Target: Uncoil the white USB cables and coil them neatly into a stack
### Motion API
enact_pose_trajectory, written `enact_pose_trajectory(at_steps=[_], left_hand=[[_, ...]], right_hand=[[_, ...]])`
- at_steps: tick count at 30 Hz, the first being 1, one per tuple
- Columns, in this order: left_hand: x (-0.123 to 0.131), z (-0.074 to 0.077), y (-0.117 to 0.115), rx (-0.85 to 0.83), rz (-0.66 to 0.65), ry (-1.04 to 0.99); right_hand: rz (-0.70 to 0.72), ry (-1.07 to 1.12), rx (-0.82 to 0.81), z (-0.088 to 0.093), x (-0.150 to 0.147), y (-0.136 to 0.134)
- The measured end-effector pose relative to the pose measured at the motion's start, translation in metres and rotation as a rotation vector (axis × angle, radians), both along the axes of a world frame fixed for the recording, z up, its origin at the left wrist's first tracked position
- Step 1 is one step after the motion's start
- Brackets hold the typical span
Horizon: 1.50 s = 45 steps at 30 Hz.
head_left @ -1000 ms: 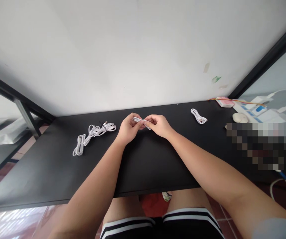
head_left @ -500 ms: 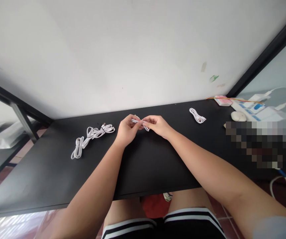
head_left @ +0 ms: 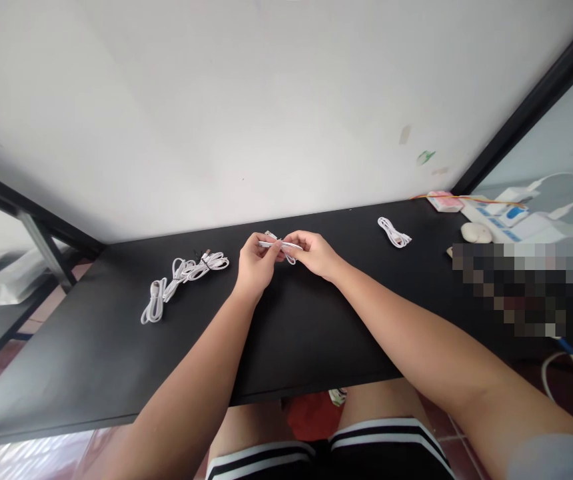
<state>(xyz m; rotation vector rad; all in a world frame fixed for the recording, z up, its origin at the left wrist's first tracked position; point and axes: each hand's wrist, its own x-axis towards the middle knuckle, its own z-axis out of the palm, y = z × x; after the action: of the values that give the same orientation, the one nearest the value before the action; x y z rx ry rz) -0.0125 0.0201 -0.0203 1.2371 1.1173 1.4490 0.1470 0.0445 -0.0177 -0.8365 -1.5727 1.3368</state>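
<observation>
Between my two hands is a folded white cable, with a plug end sticking up behind the fingers. My left hand pinches it from the left, thumb along the strands. From the right, my right hand grips the same bundle, its fingertips almost touching the left ones. The fingers hide the bundle's middle. Left of my hands on the black desk lie several coiled white cables: one bundle with a dark tie, and one nearest the front. Another coiled white cable lies to the right.
A white mouse, a pink-and-white box and a power strip with chargers stand at the right end. A blurred-out patch covers something beside them. A pale wall rises behind the desk, and black frame posts flank both sides.
The cable in my hands has turned to lie more level, and its plug end shows more clearly behind the fingers. The other cables have not been moved.
</observation>
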Motion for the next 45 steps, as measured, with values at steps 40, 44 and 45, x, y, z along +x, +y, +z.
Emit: enact_pose_trajectory(at_steps=[40,44,45], left_hand=[[-0.012,0.001,0.002,-0.242,-0.354,-0.339],[-0.014,0.001,0.003,-0.244,-0.387,-0.352],[-0.014,0.001,0.003,-0.242,-0.391,-0.361]], right_hand=[[-0.104,0.035,0.052,-0.01,-0.001,0.005],[-0.113,-0.026,0.095,-0.008,0.002,0.005],[-0.115,-0.028,0.094,-0.008,0.003,0.004]])
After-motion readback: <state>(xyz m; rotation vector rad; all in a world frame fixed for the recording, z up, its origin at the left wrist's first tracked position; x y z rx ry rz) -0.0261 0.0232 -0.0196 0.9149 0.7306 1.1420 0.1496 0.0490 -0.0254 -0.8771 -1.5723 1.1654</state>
